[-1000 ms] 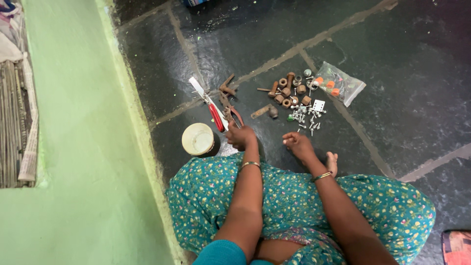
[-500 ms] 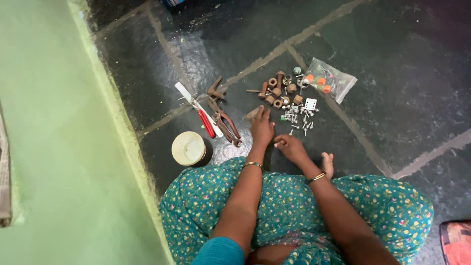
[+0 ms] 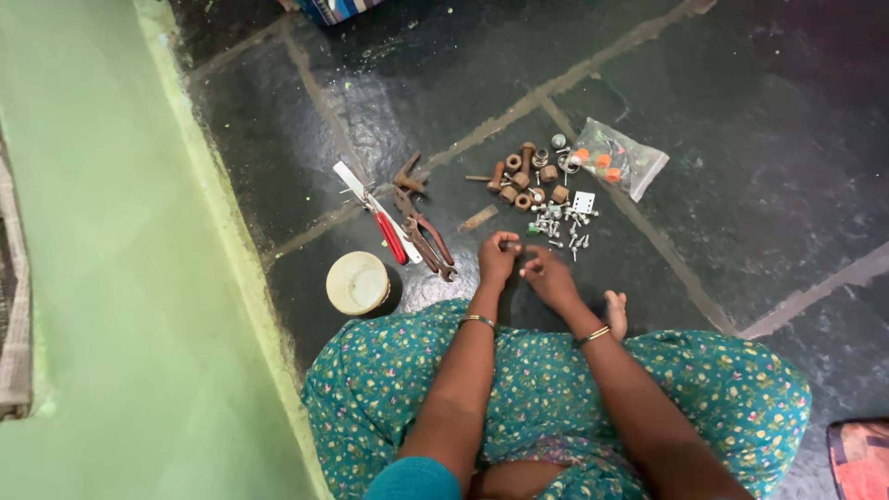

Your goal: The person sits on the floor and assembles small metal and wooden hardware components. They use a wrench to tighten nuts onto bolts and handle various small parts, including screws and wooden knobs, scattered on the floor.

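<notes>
**Hands meet over small part**

Something small and hard to make out sits pinched between the left hand [image 3: 497, 256] and right hand [image 3: 548, 277], fingers curled, low over the dark floor [image 3: 741, 139]. Just beyond lie screws [image 3: 561, 224] and rusty nuts [image 3: 528, 181]. Pliers [image 3: 426, 236] and a tin [image 3: 358, 282] lie to the left.

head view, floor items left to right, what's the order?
Green wall → cream round lid → red-handled tool → rusty pliers → flat metal strip → rusty nuts → small silver screws → clear plastic bag with orange parts.
</notes>
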